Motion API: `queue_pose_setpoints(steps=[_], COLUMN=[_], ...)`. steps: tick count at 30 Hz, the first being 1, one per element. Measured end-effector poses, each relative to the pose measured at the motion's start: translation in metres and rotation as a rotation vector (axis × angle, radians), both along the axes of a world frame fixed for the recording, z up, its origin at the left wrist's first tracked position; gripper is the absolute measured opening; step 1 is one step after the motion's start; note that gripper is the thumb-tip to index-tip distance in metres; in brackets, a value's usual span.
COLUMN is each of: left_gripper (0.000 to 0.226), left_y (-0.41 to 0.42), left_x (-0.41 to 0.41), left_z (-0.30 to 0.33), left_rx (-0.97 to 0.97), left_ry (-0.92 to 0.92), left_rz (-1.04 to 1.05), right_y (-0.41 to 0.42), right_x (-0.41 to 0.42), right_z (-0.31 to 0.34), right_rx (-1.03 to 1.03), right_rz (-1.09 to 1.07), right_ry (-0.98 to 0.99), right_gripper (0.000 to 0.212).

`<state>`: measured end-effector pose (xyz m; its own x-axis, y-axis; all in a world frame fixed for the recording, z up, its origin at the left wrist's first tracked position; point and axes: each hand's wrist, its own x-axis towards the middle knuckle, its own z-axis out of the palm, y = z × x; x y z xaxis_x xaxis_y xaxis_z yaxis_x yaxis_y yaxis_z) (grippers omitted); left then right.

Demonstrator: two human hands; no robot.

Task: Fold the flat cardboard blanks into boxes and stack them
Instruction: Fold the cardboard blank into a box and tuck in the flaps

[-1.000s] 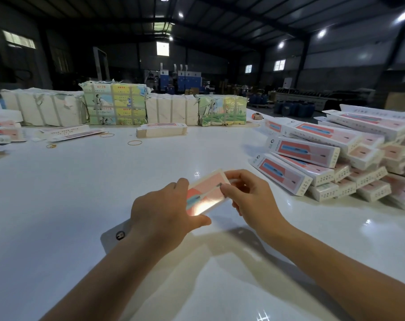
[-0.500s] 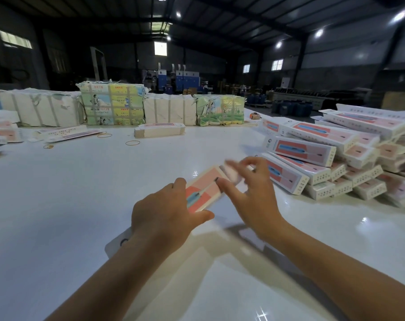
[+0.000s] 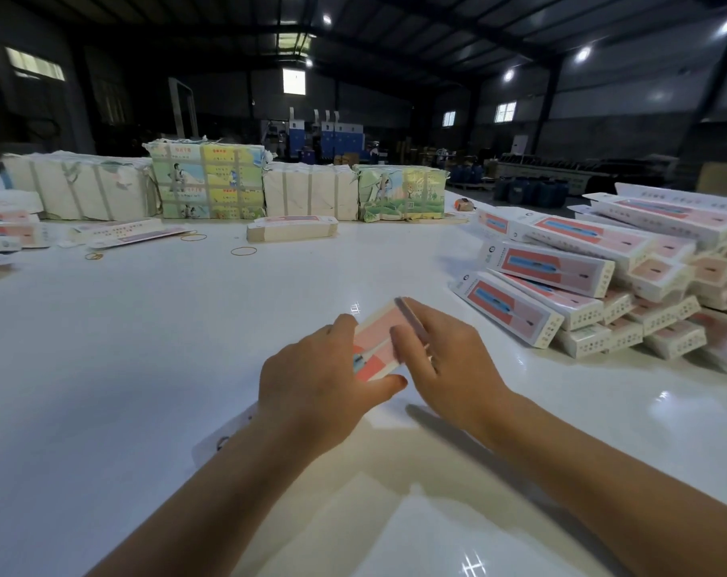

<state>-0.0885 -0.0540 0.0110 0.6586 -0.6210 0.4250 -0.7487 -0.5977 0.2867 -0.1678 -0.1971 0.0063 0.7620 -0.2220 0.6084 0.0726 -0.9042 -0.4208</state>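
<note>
Above the white table (image 3: 153, 351), both hands hold one long cardboard box (image 3: 374, 345), pink and white with a blue strip. My left hand (image 3: 316, 389) grips its middle from the left, thumb under the near edge. My right hand (image 3: 440, 368) holds the far end, fingers over the end flap; the exact finger contact is blurred. The box's near white end pokes out below my left wrist. A pile of folded boxes (image 3: 603, 281) lies at the right.
A short stack of flat blanks (image 3: 291, 229) lies mid-table at the back, with wrapped bundles (image 3: 207, 179) behind it. Loose rubber bands (image 3: 243, 251) and flat blanks (image 3: 128, 235) are at the back left. More boxes sit at the left edge (image 3: 3, 231).
My right hand has shifted left and down onto the far end of the box, folding the end flap over. My left hand keeps its grip and has barely moved.
</note>
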Motion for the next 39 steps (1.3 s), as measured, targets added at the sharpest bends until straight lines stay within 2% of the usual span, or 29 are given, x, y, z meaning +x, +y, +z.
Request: queue_pose_setpoints(steps=[1,2,5,6,9,12,16,20,26,29,31,35,37,39], left_gripper=[0.057,0.056,0.056,0.057,0.059,0.062,0.065,0.064,0.061,0.059,0.055,0.048,0.050,0.053], left_y=[0.001,0.003,0.009,0.010,0.011,0.012,0.014,0.016,0.012,0.007,0.006,0.004,0.004,0.007], left_x=[0.000,0.001,0.005,0.005,0.006,0.005,0.004,0.004,0.003,0.000,-0.002,-0.003,-0.001,0.002], left_z=[0.001,0.002,0.005,0.005,0.006,0.006,0.007,0.008,0.009,0.008,0.007,0.005,0.005,0.006], left_rx=[-0.004,-0.004,0.014,0.018,0.020,0.011,-0.001,0.019,0.107,0.116,0.125,0.139,0.119,0.092], left_ry=[-0.015,-0.032,-0.115,-0.134,-0.173,-0.199,-0.213,-0.202,-0.292,-0.306,-0.324,-0.349,-0.303,-0.237], left_rz=[0.001,0.005,0.039,0.052,0.062,0.045,0.018,0.000,0.006,0.028,0.058,0.097,0.092,0.077], right_y=[0.001,0.003,0.007,0.005,0.003,0.003,0.002,0.004,0.014,0.024,0.029,0.035,0.033,0.028], right_x=[0.001,0.000,-0.001,0.000,0.001,0.000,-0.001,-0.003,-0.005,-0.008,-0.006,-0.003,-0.004,-0.005], right_z=[0.000,0.001,0.011,0.013,0.014,0.013,0.012,0.013,0.006,0.004,0.001,-0.005,-0.003,0.000], right_rx=[-0.001,0.083,0.749,0.893,0.972,1.037,1.015,0.990,0.636,0.603,0.593,0.408,0.438,0.583], right_rz=[-0.006,0.038,0.301,0.361,0.416,0.467,0.478,0.447,0.163,0.149,0.115,0.007,0.045,0.133], right_ry=[0.036,0.046,-0.001,0.007,-0.003,-0.025,-0.034,-0.045,-0.106,-0.147,-0.116,-0.006,0.013,-0.004], right_gripper=[0.050,0.055,0.044,0.041,0.028,0.026,0.041,0.042,0.037,0.027,0.038,0.050,0.053,0.057])
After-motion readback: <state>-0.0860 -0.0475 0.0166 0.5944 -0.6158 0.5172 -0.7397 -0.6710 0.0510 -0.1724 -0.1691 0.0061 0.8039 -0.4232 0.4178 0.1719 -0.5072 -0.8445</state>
